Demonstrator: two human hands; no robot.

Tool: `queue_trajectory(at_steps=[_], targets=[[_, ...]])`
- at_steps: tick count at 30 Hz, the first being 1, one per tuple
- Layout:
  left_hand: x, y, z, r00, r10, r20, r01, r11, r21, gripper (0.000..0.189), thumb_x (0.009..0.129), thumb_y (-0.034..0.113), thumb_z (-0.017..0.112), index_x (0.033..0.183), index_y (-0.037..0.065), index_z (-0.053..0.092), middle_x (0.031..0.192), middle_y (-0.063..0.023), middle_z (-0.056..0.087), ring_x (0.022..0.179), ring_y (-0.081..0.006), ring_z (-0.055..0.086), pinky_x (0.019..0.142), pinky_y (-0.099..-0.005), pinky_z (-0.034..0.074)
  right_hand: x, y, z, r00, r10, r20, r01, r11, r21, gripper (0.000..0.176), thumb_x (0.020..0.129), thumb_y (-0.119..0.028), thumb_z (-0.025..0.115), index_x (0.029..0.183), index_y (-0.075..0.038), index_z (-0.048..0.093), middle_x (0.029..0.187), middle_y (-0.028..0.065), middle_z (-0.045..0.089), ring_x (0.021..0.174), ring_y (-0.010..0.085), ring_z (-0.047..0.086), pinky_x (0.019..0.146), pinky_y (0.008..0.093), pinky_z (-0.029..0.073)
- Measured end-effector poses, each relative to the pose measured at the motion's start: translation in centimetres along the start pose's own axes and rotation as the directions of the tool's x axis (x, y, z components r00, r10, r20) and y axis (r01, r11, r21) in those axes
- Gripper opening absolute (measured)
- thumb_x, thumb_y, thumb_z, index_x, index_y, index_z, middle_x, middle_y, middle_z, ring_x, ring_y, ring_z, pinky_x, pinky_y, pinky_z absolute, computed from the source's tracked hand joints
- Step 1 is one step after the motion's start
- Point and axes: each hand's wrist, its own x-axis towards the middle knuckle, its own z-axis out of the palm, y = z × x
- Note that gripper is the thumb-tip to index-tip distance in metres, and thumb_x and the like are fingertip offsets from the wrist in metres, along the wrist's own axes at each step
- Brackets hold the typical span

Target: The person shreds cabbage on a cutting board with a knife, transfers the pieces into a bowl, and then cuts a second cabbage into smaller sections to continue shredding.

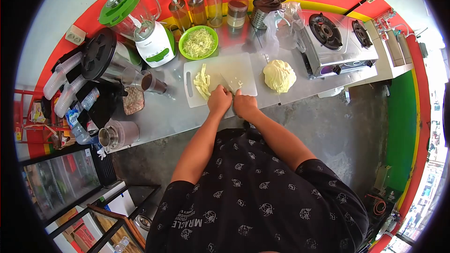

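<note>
A white cutting board (199, 96) lies on the metal counter. Near its front edge, my right hand (244, 104) is closed round a knife (226, 81), whose blade points away from me over the board. Just left of the blade is my left hand (220, 100), its fingers curled; what they hold, if anything, is hidden. Pale cabbage strips (202, 82) lie on the board beyond my left hand, and small bits (240, 84) lie right of the blade. A cabbage head (279, 76) sits on the counter right of the board.
Behind the board stands a green bowl (198, 42) of shredded cabbage. A blender (152, 44), pump bottles (197, 9) and a jar (236, 14) line the back. At right is a gas stove (337, 42); at left, a dark cup (153, 83).
</note>
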Motion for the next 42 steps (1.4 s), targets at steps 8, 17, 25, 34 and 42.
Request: queue_trajectory(at_steps=[8,17,25,34,42], targets=[[0.7,-0.7,0.9,1.000,-0.013,-0.001,0.013,1.000,0.005,0.021,0.085,0.026,0.068,0.094,0.007,0.073,0.095,-0.0173,0.075,0.092,-0.0377,0.072,0.079,-0.0480,0.057,0.7,0.0,1.0,1.000,0.016,-0.022,-0.016,1.000,0.006,0.045,0.085,-0.014,0.073,0.119,0.003,0.049,0.099,0.0196,0.076,0.094,0.0318,0.076,0.079,0.0394,0.059],[1.4,-0.8,0.3,0.996,-0.059,0.061,0.061,0.998,-0.025,0.020,0.085,0.022,0.066,0.090,0.006,0.076,0.092,-0.0188,0.076,0.089,-0.0377,0.073,0.078,-0.0477,0.058,0.5,-0.2,0.3,0.999,-0.007,0.036,0.007,1.000,-0.012,0.043,0.087,-0.014,0.070,0.120,0.003,0.049,0.105,0.0231,0.075,0.099,0.0343,0.075,0.082,0.0418,0.059],[1.5,-0.6,0.1,0.996,-0.050,0.074,0.052,0.999,-0.014,0.021,0.085,0.022,0.065,0.089,0.006,0.077,0.092,-0.0191,0.076,0.089,-0.0376,0.073,0.078,-0.0471,0.058,1.1,-0.2,0.3,1.000,0.023,0.013,-0.023,0.998,0.056,0.042,0.088,-0.014,0.069,0.121,0.003,0.048,0.106,0.0220,0.075,0.102,0.0343,0.075,0.085,0.0417,0.059],[1.7,-0.7,0.1,0.995,-0.060,0.075,0.061,0.998,-0.003,0.021,0.085,0.022,0.065,0.089,0.006,0.078,0.092,-0.0191,0.076,0.088,-0.0381,0.074,0.078,-0.0471,0.058,0.1,-0.7,-1.1,0.997,0.042,0.061,-0.048,0.994,0.102,0.042,0.087,-0.010,0.067,0.122,0.003,0.047,0.111,0.0246,0.073,0.108,0.0363,0.072,0.091,0.0443,0.056],[1.7,-0.3,-0.1,0.993,-0.074,0.095,0.075,0.997,-0.004,0.021,0.085,0.023,0.065,0.089,0.006,0.077,0.092,-0.0191,0.076,0.090,-0.0384,0.074,0.078,-0.0479,0.058,0.5,-0.4,0.2,0.998,0.052,0.023,-0.053,0.996,0.078,0.047,0.085,-0.011,0.072,0.123,0.003,0.048,0.106,0.0221,0.075,0.101,0.0327,0.075,0.085,0.0410,0.058]])
